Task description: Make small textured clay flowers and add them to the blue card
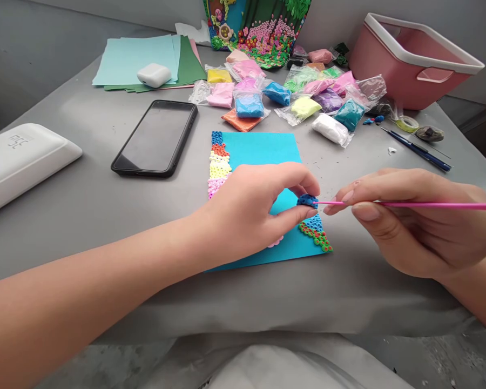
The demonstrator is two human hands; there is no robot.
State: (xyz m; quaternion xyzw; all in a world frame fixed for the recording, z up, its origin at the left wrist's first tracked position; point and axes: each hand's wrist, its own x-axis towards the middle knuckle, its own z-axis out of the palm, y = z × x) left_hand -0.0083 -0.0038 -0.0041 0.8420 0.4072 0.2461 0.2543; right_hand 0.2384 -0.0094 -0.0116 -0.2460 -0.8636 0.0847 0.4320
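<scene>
My left hand (255, 208) pinches a small blue clay lump (306, 201) between thumb and fingers, just above the blue card (263, 148). My right hand (409, 219) grips a thin pink stick (429, 205) whose tip touches the lump. The card lies flat on the grey table (85, 189) and carries rows of small clay dots: blue, red, cream, yellow and pink along its left edge (217, 162), blue, green and red at its near right corner (316, 232).
A black phone (156, 138) lies left of the card, a white case (18, 162) further left. Bags of coloured clay (291, 94) spread behind the card. A pink bin (409, 59), blue pen (421, 151), tape roll (407, 123), earbud case (154, 74) and paper sheets (133, 59) sit around.
</scene>
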